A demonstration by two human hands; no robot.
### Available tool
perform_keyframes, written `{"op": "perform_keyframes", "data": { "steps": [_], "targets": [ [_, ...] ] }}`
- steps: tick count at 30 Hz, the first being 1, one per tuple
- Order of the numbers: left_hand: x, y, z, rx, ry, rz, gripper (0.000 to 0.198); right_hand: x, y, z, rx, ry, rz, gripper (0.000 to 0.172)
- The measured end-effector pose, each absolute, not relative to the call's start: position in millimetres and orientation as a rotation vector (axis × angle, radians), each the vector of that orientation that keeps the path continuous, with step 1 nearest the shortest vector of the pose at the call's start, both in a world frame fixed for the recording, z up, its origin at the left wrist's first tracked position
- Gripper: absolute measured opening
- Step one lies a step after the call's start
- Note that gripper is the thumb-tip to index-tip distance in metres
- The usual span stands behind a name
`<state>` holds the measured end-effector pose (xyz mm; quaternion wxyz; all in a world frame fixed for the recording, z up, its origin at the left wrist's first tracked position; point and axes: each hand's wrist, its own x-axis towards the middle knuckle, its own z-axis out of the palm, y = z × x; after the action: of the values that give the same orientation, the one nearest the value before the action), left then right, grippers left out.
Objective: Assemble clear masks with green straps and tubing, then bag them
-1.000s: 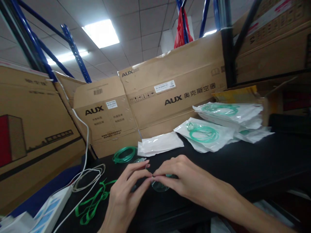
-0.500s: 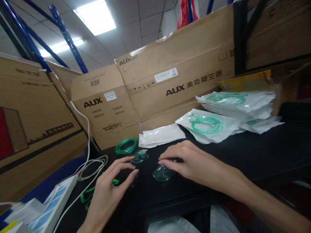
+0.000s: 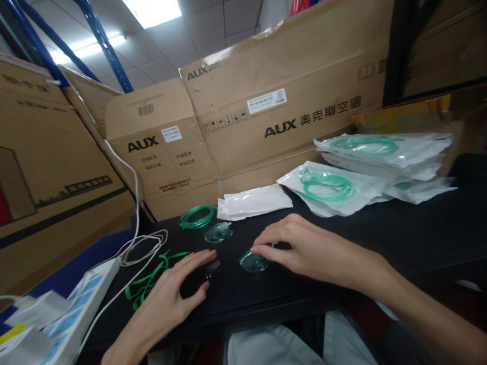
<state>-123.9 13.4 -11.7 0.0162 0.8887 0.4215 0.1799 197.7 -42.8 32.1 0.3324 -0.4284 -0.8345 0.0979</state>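
A clear greenish oxygen mask (image 3: 253,262) lies on the black table, its upper right part pinched between the thumb and fingers of my right hand (image 3: 304,246). Over to the left, my left hand (image 3: 177,289) rests low above the tabletop, thumb apart from its stretched fingers. Between that thumb and fingertips is a small clear plastic piece (image 3: 213,267); whether they touch it I cannot tell. Behind it sits a second clear mask (image 3: 218,232), close to a coil of green tubing (image 3: 197,217). Green elastic straps (image 3: 154,279) are partly hidden by my left hand.
A white packet (image 3: 254,202) lies at the back, left of stacked pouches (image 3: 331,187) with green tubing inside. At the left are a power strip (image 3: 81,309) and a looped white cable (image 3: 137,253). Cardboard boxes (image 3: 243,147) wall the far side.
My left hand has moved down and its thumb and fingers have spread from a near pinch. More of the green straps shows. My right hand stays at the mask. The camera view has shifted slightly.
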Motion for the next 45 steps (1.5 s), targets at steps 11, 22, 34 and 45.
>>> {"op": "perform_keyframes", "data": {
  "steps": [11,22,34,45],
  "targets": [
    [-90.1,24.5,12.5,2.553,1.495,0.481,0.034,208.0,-31.3,21.4,-1.209,-2.152,0.278,0.031],
    [-96.2,29.8,10.3,2.485,1.454,0.463,0.03,213.1,-17.2,8.7,-1.286,-2.318,0.405,0.047],
    [-98.1,25.7,14.6,2.465,1.513,0.504,0.032,212.5,-19.5,10.3,-1.343,-2.264,0.469,0.047],
    [-85.5,27.8,23.2,2.579,1.631,0.553,0.042,210.5,-15.4,2.6,-1.257,-2.238,0.464,0.044]
  ]
}}
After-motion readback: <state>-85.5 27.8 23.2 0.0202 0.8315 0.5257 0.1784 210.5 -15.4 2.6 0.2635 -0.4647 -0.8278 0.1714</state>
